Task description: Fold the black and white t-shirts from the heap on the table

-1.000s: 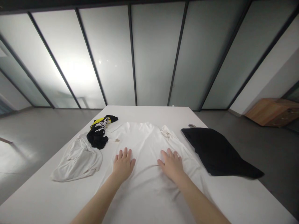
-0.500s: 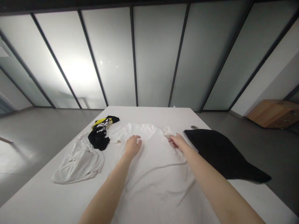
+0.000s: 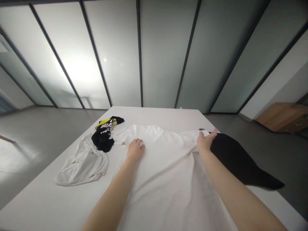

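White shirt point(image 3: 163, 163), prob. light, soft & quick to crease, best held by shoulders or sleeve ends, lies spread on white table point(image 3: 40, 195), L hand point(image 3: 136, 149) resting on it, fingers loose, R hand point(image 3: 205, 141) at its sleeve point(image 3: 188, 137), pinch unclear, nr. black cloth point(image 3: 237, 157).

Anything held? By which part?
Can't tell: right grip is at a sleeve of the white T-shirt, closure unclear; left grip rests on it, holding nothing.
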`<state>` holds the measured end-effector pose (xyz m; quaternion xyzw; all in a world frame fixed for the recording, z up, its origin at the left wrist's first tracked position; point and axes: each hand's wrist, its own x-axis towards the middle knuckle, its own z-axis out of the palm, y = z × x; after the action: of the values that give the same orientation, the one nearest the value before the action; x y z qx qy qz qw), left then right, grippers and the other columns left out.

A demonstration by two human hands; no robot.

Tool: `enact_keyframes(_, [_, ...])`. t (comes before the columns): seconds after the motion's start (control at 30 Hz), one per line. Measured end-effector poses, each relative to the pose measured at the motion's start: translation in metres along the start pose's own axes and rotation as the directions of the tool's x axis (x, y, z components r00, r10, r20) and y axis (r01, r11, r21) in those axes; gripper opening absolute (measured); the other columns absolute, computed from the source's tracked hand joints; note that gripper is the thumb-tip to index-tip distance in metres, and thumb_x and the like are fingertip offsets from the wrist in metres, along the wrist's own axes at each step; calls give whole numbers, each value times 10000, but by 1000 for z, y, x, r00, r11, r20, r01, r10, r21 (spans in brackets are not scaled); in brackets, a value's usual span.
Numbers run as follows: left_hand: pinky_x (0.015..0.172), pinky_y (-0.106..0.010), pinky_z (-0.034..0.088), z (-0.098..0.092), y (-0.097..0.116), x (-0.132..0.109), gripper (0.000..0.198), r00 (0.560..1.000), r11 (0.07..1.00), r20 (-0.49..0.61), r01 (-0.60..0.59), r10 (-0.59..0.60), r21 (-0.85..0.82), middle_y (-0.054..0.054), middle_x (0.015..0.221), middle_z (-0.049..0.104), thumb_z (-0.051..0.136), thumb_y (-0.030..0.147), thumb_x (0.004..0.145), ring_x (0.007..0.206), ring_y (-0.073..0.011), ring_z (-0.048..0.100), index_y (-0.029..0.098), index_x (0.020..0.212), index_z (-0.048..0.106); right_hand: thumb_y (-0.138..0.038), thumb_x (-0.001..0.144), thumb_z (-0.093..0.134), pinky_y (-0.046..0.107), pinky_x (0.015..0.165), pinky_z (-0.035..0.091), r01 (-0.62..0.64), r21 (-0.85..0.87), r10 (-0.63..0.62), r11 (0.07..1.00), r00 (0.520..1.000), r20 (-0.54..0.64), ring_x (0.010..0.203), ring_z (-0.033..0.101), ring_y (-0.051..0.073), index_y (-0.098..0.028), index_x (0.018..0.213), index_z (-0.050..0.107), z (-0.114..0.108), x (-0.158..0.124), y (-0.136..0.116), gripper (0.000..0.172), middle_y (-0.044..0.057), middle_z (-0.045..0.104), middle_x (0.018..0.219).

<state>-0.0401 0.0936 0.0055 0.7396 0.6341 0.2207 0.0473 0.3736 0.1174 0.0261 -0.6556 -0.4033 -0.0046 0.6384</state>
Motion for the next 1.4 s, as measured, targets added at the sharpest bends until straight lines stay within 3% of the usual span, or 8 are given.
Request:
enact_keyframes(0.13, [1220,-513,367,2,0,0,405,998,994,8,61,-62,89,-180,1556,568,547,334,1011,1485,-356,470,178,1375,634,-322,907,505,534,1241,358,282,-25,-254,959,896,364,1381,546,315,-172,1307,659,32,-34,-21,454,178,660,1377])
enact_keyframes(0.27, [1234,-554,331,-11,-22,5,435,982,976,-22,187,-185,115,-209,1572,545,499,382,1033,1501,-396,442,158,1384,628,-331,964,541,422,1230,372,355,-259,-63,898,687,724,1459,496,262,-197,1434,623,62,-74,-45,495,146,603,1509])
enact_keyframes(0.5, [1212,-545,362,-39,-73,10,520,839,857,-215,515,-499,21,-271,1560,528,448,411,1034,1521,-399,408,93,1414,605,-397,985,599,570,1251,249,365,-466,109,806,682,724,1540,373,378,-242,1514,578,57,-123,-45,552,163,445,1665])
enact_keyframes(0.77, [1202,-584,332,-43,-78,14,603,752,761,-167,648,-637,17,-330,1691,278,567,492,937,1546,-487,324,77,1370,630,-400,1026,548,571,1260,229,432,-479,129,765,625,770,1557,351,401,-199,1568,539,36,-128,-53,578,183,393,1698])
enact_keyframes(0.97, [1073,-535,456,-49,-80,20,393,820,832,-154,554,-552,-29,-217,1321,675,598,348,897,1272,-421,595,184,1229,730,-353,1014,571,458,1203,331,477,-437,56,762,625,779,1415,503,347,-197,1366,717,34,-124,-58,412,170,582,1519])
enact_keyframes(1.2, [1055,-449,448,-64,-58,26,194,846,911,-338,394,-412,-123,-108,1029,667,515,178,887,1085,-313,631,226,971,683,-230,924,638,453,1164,352,533,-337,-104,776,635,765,1333,509,339,-196,944,790,34,-126,-71,157,147,657,1380])
enact_keyframes(1.33, [1121,-515,386,-71,-41,20,223,741,922,-568,377,-357,-88,-146,1212,609,526,110,864,1255,-353,537,224,1006,656,-162,871,614,447,1152,364,557,-85,-236,826,479,846,1295,529,300,-212,819,741,34,-131,-86,147,117,701,1319])
enact_keyframes(1.4, [1154,-526,371,-71,-30,19,272,788,959,-555,272,-267,-76,-149,1282,600,513,88,874,1309,-350,514,219,1060,661,-142,860,576,354,1010,443,511,39,-251,859,354,901,1085,609,238,-214,744,706,33,-133,-95,188,87,741,1102])
